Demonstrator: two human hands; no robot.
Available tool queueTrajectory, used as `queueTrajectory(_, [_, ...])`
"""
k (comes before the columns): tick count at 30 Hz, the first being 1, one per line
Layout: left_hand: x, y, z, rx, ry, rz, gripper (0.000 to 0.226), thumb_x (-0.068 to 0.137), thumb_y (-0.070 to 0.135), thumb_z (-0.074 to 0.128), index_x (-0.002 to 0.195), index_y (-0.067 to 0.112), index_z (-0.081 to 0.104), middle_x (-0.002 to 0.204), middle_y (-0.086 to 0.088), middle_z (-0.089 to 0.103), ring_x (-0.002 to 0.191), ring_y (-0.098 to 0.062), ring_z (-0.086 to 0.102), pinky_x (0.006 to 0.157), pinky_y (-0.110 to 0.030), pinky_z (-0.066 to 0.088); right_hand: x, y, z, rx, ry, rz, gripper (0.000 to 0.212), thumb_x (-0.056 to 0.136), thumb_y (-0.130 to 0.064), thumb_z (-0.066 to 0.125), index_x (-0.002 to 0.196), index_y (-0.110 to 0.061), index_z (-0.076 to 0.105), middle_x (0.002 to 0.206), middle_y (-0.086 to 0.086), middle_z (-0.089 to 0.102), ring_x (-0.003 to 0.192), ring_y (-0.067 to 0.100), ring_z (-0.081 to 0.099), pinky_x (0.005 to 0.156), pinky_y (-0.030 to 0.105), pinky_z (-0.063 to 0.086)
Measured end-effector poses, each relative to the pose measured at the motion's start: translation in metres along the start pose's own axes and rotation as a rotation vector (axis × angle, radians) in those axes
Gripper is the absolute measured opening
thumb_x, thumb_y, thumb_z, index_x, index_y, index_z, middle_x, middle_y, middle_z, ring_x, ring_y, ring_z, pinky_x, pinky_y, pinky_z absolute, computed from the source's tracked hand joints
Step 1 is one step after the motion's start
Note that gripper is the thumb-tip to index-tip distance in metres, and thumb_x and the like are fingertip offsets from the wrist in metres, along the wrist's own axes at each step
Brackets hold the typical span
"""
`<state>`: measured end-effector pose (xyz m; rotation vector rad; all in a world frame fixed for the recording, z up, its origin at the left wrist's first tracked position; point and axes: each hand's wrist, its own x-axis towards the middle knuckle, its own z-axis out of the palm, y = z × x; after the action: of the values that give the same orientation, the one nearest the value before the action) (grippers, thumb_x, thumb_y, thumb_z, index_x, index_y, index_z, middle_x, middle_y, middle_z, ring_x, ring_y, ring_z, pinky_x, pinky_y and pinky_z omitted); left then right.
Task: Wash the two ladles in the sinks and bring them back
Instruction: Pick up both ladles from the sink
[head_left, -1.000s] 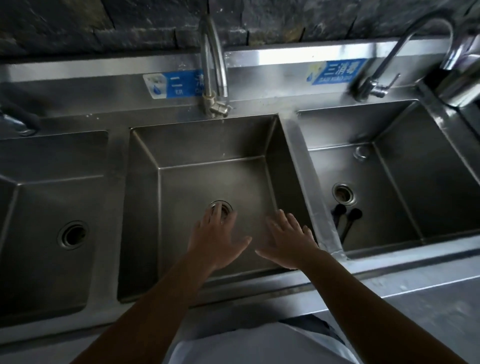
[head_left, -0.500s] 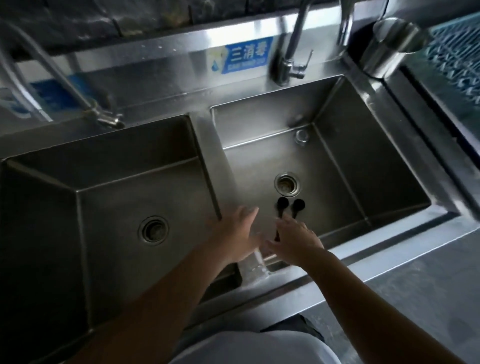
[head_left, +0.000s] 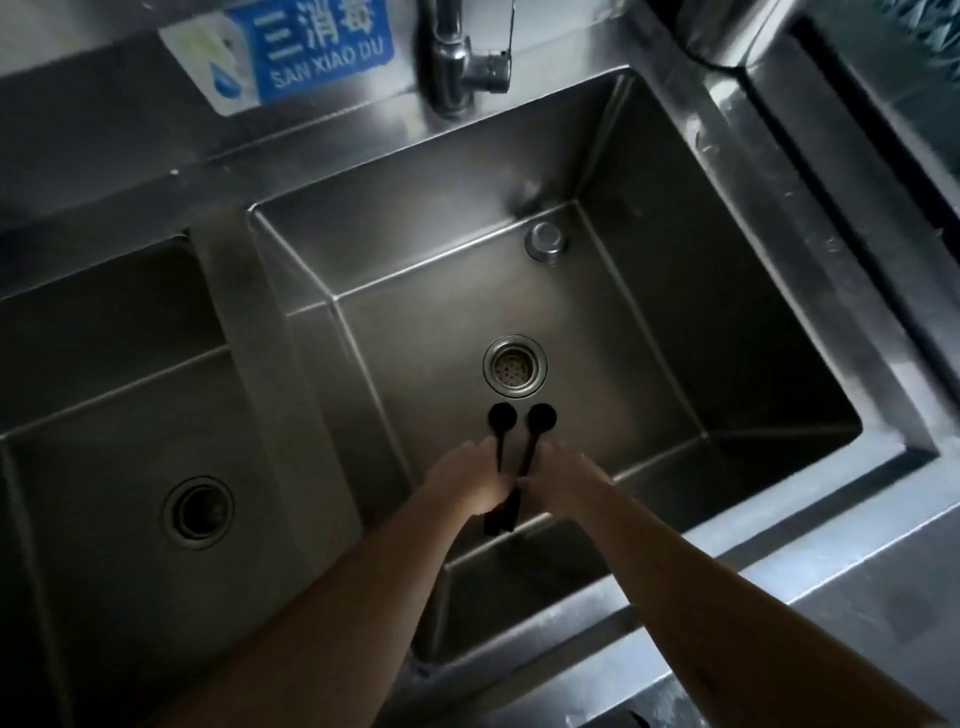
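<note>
Two small black ladles lie side by side in the right-hand sink (head_left: 649, 291), bowls pointing toward the drain (head_left: 515, 366). The left ladle (head_left: 502, 417) has its handle under my left hand (head_left: 465, 480). The right ladle (head_left: 542, 417) has its handle under my right hand (head_left: 563, 480). Both hands are down in the basin with fingers curled over the handles. The handle ends stick out dark between my wrists. I cannot tell whether the ladles are lifted off the sink floor.
A chrome faucet (head_left: 457, 62) stands behind this sink beside a blue label (head_left: 306, 49). An overflow fitting (head_left: 544, 241) sits on the back wall. A second sink (head_left: 104, 415) with its own drain (head_left: 198, 512) lies to the left. A steel counter edge (head_left: 831, 561) runs along the front right.
The view has swung right from the middle sink to the right-hand one. Both hands moved from hovering open over the middle basin down onto the two ladle handles.
</note>
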<state>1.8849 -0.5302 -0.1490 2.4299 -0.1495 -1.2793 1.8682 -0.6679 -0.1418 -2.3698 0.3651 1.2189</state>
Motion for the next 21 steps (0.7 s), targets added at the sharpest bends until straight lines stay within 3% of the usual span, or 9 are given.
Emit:
queueTrajectory(2, [0.021, -0.008, 0.012, -0.040, -0.025, -0.055, 0.045, 0.083, 0.038, 0.055, 0.124, 0.022, 0.051, 0.125, -0.011, 0.061, 0.115, -0.032, 0.059, 0.094, -0.048, 0.050, 0.021, 0.002, 0.008, 0.105, -0.024, 0.064, 0.032, 0.075, -0.042, 0.072, 0.093, -0.016, 0.065, 0.097, 0.008, 0.066, 0.083, 0.022, 0.065, 0.070, 0.034, 0.055])
queueTrajectory(5, [0.051, -0.016, 0.031, -0.076, -0.032, -0.122, 0.049, 0.079, 0.037, 0.058, 0.123, 0.016, 0.050, 0.125, -0.015, 0.061, 0.118, -0.034, 0.057, 0.095, -0.046, 0.049, 0.050, 0.008, 0.026, 0.268, -0.058, 0.166, 0.047, 0.073, -0.031, 0.075, 0.114, -0.011, 0.062, 0.114, 0.013, 0.067, 0.108, 0.031, 0.063, 0.091, 0.038, 0.053])
queueTrajectory(9, [0.082, -0.015, 0.054, -0.171, 0.050, -0.179, 0.041, 0.082, 0.033, 0.053, 0.116, 0.011, 0.047, 0.123, -0.018, 0.059, 0.115, -0.036, 0.057, 0.089, -0.043, 0.048, 0.081, 0.018, 0.043, 0.592, 0.071, 0.411, 0.059, 0.075, -0.017, 0.067, 0.130, -0.011, 0.047, 0.129, 0.017, 0.061, 0.121, 0.035, 0.057, 0.097, 0.037, 0.045])
queueTrajectory(14, [0.110, -0.022, 0.068, -0.186, 0.215, -0.162, 0.020, 0.086, 0.022, 0.058, 0.097, 0.010, 0.045, 0.111, -0.019, 0.061, 0.103, -0.039, 0.059, 0.078, -0.042, 0.046, 0.110, 0.020, 0.058, 0.598, 0.186, 0.527, 0.037, 0.086, -0.026, 0.061, 0.119, -0.011, 0.053, 0.125, 0.015, 0.064, 0.116, 0.035, 0.060, 0.095, 0.038, 0.046])
queueTrajectory(18, [0.119, -0.025, 0.065, -0.247, 0.232, -0.180, 0.016, 0.084, 0.019, 0.060, 0.093, 0.007, 0.056, 0.107, -0.021, 0.066, 0.102, -0.038, 0.061, 0.079, -0.039, 0.047, 0.118, 0.023, 0.058, 0.544, 0.187, 0.475, 0.026, 0.086, -0.027, 0.057, 0.109, -0.014, 0.061, 0.120, 0.015, 0.066, 0.111, 0.034, 0.062, 0.087, 0.035, 0.046])
queueTrajectory(21, [0.114, -0.025, 0.051, -0.327, 0.206, -0.196, 0.010, 0.086, 0.019, 0.062, 0.086, 0.009, 0.059, 0.106, -0.019, 0.067, 0.102, -0.034, 0.061, 0.074, -0.030, 0.039, 0.114, 0.020, 0.047, 0.547, 0.203, 0.397, 0.023, 0.090, -0.023, 0.055, 0.110, -0.012, 0.062, 0.119, 0.018, 0.065, 0.111, 0.035, 0.062, 0.089, 0.036, 0.048])
